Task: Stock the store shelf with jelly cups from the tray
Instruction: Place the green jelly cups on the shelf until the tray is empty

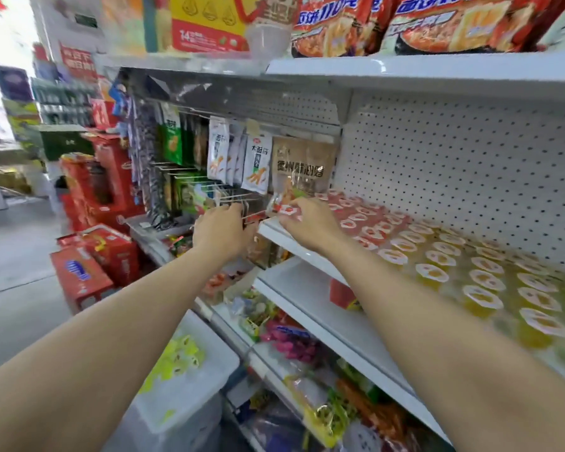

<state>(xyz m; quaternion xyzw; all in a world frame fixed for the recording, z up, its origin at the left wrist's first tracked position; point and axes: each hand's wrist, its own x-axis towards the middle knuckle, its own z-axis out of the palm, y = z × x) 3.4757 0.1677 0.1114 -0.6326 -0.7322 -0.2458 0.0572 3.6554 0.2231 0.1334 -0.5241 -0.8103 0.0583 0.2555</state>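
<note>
Both my arms reach toward the middle of the frame, to the left end of the white shelf (310,252) that runs from centre down to the lower right. My right hand (310,223) lies palm down at that left end, its fingers curled over a red-lidded jelly cup (288,210) right at the shelf's corner; blur keeps me from seeing just how the fingertips close on it. My left hand (224,231) sits just beside it, a little to the left and off the shelf edge, fingers bent up against the thin wire pegs (232,199) that jut out there, with something small and red (253,218) at its fingertips; I cannot tell whether it pinches that or only touches it. Rows of red jelly cups (369,220) fill the shelf behind my right hand, and rows of yellow jelly cups (483,282) carry on toward the right edge. At the bottom, left of centre, the pale plastic tray (209,383) holds a few yellow-green jelly cups (180,357). Hanging snack packets (256,164) fill the pegs above my hands.
</note>
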